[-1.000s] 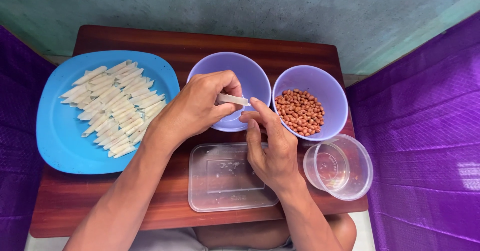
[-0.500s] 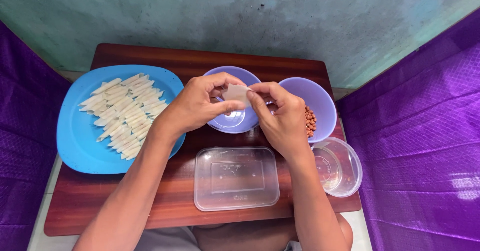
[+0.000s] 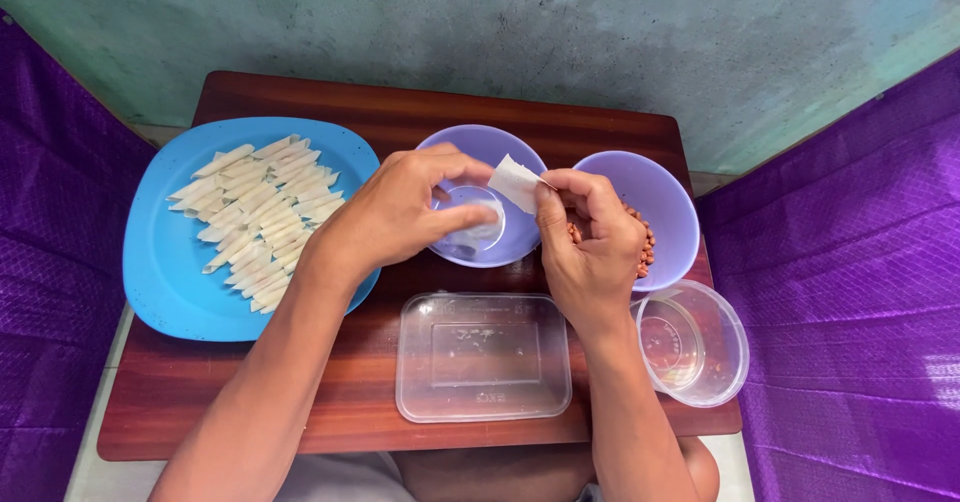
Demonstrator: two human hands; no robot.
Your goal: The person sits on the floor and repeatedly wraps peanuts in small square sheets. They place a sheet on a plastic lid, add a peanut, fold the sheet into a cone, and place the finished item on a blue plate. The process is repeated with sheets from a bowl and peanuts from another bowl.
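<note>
Clear plastic marks the near edge of the table (image 3: 350, 402): a shallow rectangular container (image 3: 484, 356) lies in front, with a round tub (image 3: 692, 342) just beside it on the right. Above them the right hand (image 3: 592, 247) pinches a small white wrapper sheet (image 3: 515, 182) between thumb and fingertips, holding it over the gap between two lilac bowls. The left hand (image 3: 400, 212) is curled over the left bowl (image 3: 482, 197), its fingertips close to the sheet; whether they touch it cannot be told. Peanuts (image 3: 645, 242) show in the right bowl (image 3: 650, 207), partly hidden by the right hand. Farther left, a blue plate (image 3: 170, 282) carries rows of pale rolled sticks (image 3: 260, 222).
</note>
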